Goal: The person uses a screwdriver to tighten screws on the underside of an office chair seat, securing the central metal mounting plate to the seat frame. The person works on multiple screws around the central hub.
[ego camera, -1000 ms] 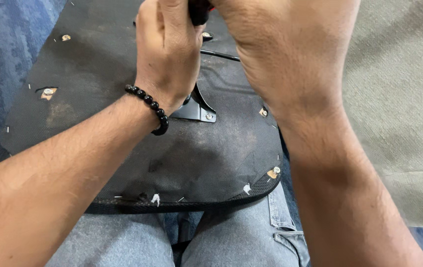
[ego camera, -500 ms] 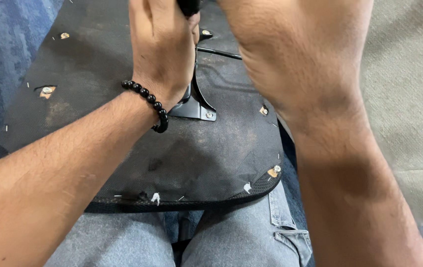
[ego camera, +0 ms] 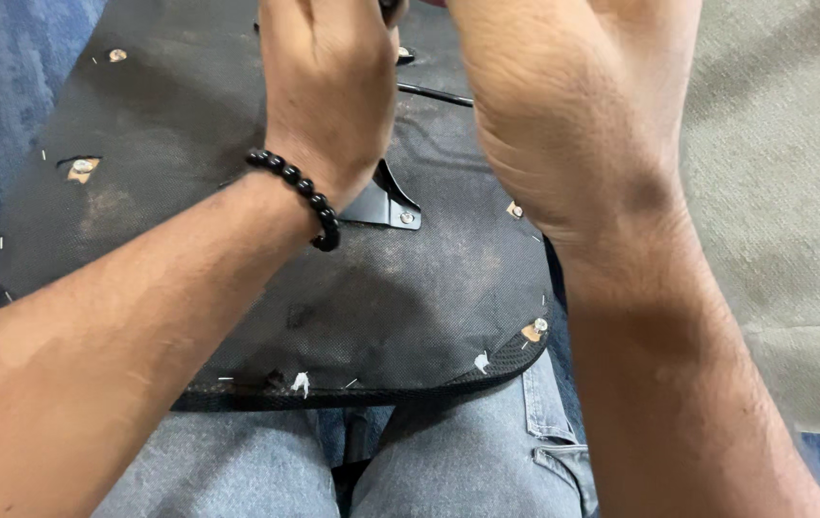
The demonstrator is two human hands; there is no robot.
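both hands, left hand [ego camera: 333, 96] and right hand [ego camera: 563, 105], hover over the black panel [ego camera: 189, 144] on the lap; fingers cut off by the top edge, grip cannot be told.

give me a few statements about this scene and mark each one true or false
1. A black bead bracelet sits on the left wrist. True.
2. The black fabric-covered panel lies on a wooden table. False: it rests on the person's lap, over blue jeans.
3. A metal bracket is fixed to the panel. True.
4. The right hand wears a glove. False: it is bare.
5. The left hand rests flat on the carpet. False: it is raised over the panel.
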